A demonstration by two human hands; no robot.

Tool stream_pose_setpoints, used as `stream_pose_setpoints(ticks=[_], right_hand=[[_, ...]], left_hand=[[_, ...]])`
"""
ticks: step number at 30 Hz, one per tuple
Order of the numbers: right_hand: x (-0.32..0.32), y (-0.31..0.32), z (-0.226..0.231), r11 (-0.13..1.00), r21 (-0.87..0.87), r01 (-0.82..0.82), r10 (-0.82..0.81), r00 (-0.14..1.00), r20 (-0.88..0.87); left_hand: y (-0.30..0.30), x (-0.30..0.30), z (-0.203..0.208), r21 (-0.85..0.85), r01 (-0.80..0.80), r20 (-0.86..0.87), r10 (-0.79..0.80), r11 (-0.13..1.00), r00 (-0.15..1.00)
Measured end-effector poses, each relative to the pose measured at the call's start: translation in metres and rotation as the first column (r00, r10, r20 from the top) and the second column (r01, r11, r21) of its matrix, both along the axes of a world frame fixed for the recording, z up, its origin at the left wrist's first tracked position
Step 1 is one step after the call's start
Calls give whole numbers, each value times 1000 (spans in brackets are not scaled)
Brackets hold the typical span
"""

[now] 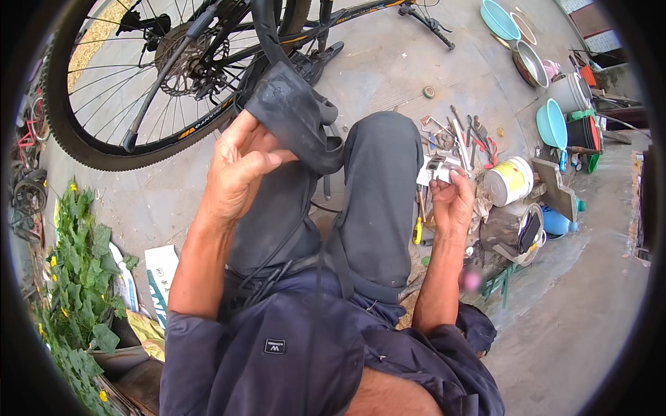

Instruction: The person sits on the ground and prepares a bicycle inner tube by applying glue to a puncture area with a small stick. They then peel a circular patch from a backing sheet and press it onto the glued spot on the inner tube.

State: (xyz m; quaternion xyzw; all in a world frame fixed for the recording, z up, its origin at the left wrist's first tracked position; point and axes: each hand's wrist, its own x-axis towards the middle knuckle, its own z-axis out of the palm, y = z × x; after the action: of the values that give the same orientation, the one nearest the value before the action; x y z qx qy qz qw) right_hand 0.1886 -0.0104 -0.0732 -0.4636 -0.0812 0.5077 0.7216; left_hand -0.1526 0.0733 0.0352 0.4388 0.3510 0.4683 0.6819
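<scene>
A black rubber inner tube [286, 104] hangs down from the bicycle's rear end and lies folded over my knee area. My left hand [236, 166] holds its near flattened part, the fingers reaching under the rubber and the thumb stretched to the right. A damp-looking or shiny patch shows on that part. Off to the right, my right hand [454, 197] is closed, thumb and fingers pinching a small silver piece with dark marks [441, 166]; its exact kind I cannot make out. The bicycle wheel [90, 158] fills the upper left.
Several hand tools [479, 135] lie on the ground beyond my right hand, and a yellow-handled screwdriver [417, 230] lies nearer. A white bucket [508, 182] stands to their right. Turquoise basins [552, 123] line the far right. Leafy plants [76, 270] grow at the left.
</scene>
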Motion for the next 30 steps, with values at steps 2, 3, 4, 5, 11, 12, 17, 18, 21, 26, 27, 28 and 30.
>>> stream_pose_setpoints(ticks=[2, 3, 4, 5, 11, 12, 17, 18, 21, 26, 27, 28, 30], right_hand=[[-20, 10, 19, 968, 186, -167, 178, 983, -41], [-37, 18, 28, 938, 252, -238, 261, 963, -63], [-52, 27, 40, 886, 340, -316, 361, 929, -78], [-64, 34, 44, 846, 383, -372, 424, 904, -57], [-128, 87, 53, 652, 345, -675, 632, 736, 244], [-136, 93, 54, 642, 332, -691, 632, 722, 282], [-141, 101, 51, 619, 396, -678, 708, 700, 93], [-142, 99, 53, 612, 415, -673, 720, 691, 59], [-150, 100, 56, 650, 398, -647, 699, 715, 21], [-155, 108, 51, 643, 280, -713, 671, 701, 243], [-155, 110, 50, 638, 284, -716, 674, 698, 242], [-155, 115, 48, 633, 289, -719, 678, 694, 241], [-155, 122, 46, 610, 311, -729, 691, 681, 241]], left_hand=[[-1, -2, -2, 35, -15, 30, 14, 999, 999], [-3, -4, -6, 45, -27, 43, 25, 999, 999], [-3, -3, -8, 59, -33, 33, 31, 998, 999], [-3, -2, -13, 73, -30, 52, 27, 997, 998], [-4, -15, -25, 73, -70, 119, 61, 995, 991], [-3, -18, -27, 60, -79, 135, 70, 995, 988], [1, -27, -34, 0, -89, 291, 86, 996, 953], [2, -25, -36, -11, -98, 288, 97, 995, 953], [12, -24, -40, -4, -107, 260, 105, 994, 960], [31, -17, -25, 67, -52, 249, 33, 996, 968], [34, -19, -27, 76, -44, 211, 27, 996, 977], [38, -23, -30, 83, -37, 172, 22, 996, 985], [49, -27, -38, 116, -40, 68, 33, 992, 997]])
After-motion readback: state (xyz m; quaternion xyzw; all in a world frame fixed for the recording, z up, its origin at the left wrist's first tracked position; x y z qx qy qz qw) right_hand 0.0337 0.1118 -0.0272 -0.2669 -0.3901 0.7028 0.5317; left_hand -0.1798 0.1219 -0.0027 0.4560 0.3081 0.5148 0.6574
